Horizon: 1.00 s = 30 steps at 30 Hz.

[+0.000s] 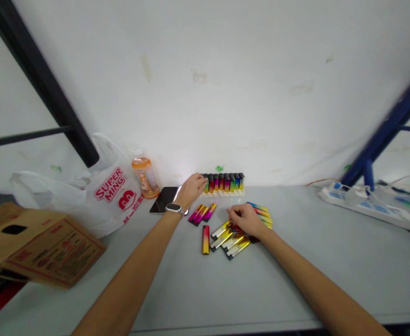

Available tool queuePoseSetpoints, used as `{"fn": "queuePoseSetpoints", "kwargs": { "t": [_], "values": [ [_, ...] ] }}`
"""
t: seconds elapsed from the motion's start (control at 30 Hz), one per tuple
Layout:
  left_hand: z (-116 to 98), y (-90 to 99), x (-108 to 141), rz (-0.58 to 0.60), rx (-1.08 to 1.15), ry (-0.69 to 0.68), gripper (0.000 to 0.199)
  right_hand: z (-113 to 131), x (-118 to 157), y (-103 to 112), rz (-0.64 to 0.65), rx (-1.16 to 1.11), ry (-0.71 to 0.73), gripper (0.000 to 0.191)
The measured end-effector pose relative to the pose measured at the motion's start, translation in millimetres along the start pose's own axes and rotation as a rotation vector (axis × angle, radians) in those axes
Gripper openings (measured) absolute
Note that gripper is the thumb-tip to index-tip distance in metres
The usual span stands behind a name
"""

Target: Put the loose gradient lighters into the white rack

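Note:
Upright lighters [226, 183] in several colours stand in rows in a pale holder [239, 192] against the wall. My left hand [191, 187], with a watch on its wrist, is at the left end of these rows, its fingers closed on the top of a lighter there. Lower down, my right hand [246, 218] hovers over or rests on a loose pile of lighters [231, 240] with silver and yellow bodies. Its fingers are curled together, and whatever is in them is hidden. Purple-and-yellow lighters [200, 213] and one red-and-yellow lighter [205, 239] lie between the hands.
A dark tablet or phone [163, 199] lies left of my left hand. Behind it stand an orange drink bottle [145, 177] and a white plastic bag [107, 200]. A cardboard box [51, 247] sits at the left, a white power strip [362, 205] at the right.

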<state>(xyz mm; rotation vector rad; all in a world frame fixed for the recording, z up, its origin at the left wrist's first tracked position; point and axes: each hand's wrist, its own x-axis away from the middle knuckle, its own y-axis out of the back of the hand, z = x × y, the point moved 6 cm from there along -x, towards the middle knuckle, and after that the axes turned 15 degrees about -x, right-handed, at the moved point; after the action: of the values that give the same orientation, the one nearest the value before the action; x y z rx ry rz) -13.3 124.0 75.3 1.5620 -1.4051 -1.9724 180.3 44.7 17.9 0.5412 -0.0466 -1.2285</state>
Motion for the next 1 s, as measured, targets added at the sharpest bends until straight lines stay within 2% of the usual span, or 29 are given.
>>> {"fn": "queuePoseSetpoints", "kwargs": {
  "t": [0.13,0.27,0.37,0.47,0.53,0.63,0.73,0.87,1.0],
  "values": [
    [-13.4,0.8,12.2,0.007,-0.306,0.019,0.041,1.1,0.3,-1.1,-0.001,-0.01,0.006,0.041],
    [-20.7,4.7,16.7,0.039,-0.391,0.073,0.048,1.8,0.1,-2.6,0.006,0.005,0.02,0.041],
    [-25.5,11.9,18.5,0.024,-0.341,0.102,0.05,4.4,-1.3,-2.4,0.0,0.042,0.041,0.033],
    [-27.6,22.6,27.9,-0.042,-0.255,0.177,0.052,11.0,-5.5,-3.9,0.021,0.117,0.064,0.023],
    [-28.1,28.0,39.7,-0.075,-0.186,0.219,0.045,19.7,-10.9,-7.1,0.06,0.214,0.105,0.026],
    [-28.0,32.1,60.2,-0.098,-0.079,0.246,0.036,38.0,-23.5,-17.6,0.163,0.409,0.204,0.035],
    [-26.1,33.0,74.5,-0.084,-0.033,0.272,0.032,52.5,-38.5,-37.3,0.347,0.591,0.268,0.034],
    [-23.5,35.3,78.7,-0.08,-0.012,0.305,0.028,58.2,-54.8,-57.3,0.499,0.777,0.209,0.025],
    [-18.7,35.7,78.3,-0.081,0.038,0.331,0.024,54.9,-60.8,-53.8,0.485,0.757,0.159,0.016]
  ]
}}
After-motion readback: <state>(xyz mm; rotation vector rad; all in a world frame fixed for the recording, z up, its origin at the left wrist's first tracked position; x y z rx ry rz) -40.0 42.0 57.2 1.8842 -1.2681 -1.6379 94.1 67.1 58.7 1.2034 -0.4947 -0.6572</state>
